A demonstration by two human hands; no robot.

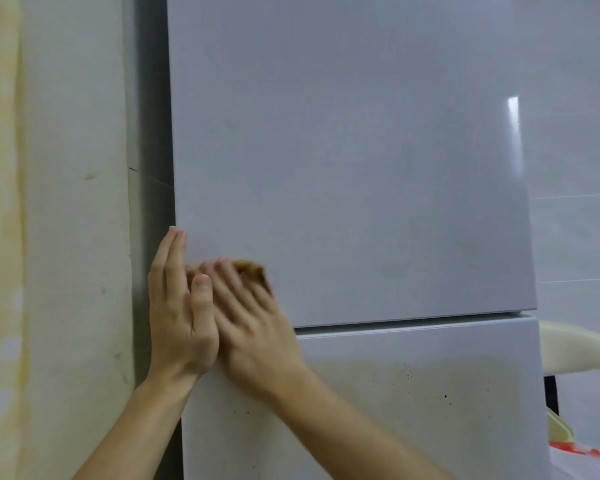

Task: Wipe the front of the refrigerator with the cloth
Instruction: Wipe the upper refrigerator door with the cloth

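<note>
Cloth [253,267]: brown, small and bunched. Only its upper edge shows past the fingertips of the right hand [257,327]. It is pressed flat against the lower left part of the upper door [343,150] of the refrigerator, just above the seam between the two doors. It is motion-blurred, so weave and edges cannot be made out.

Right hand: fingers spread and extended over the cloth, palm toward the door, holding the cloth against the panel by pressing rather than by a curled grip. Hand and fingers are blurred. The forearm enters from the lower right and crosses the lower door [413,393].

Left hand [179,306]: immediately left of the right hand, touching it at the thumb side. It stands upright, fingers straight and together, fingertips at the left edge of the upper door, thumb raised. It holds nothing. The forearm rises from the bottom edge.

Refrigerator: glossy pale grey. A bright vertical highlight sits on the upper door, far right of the hands. The lower door carries scattered dark specks and a dull yellowish patch, to the right of the right wrist.

Surroundings: cream wall [66,202] left of the left hand. Far right of the hands, a tiled wall [575,168], a rounded cream object [575,348], and a red item [582,453] below it.
</note>
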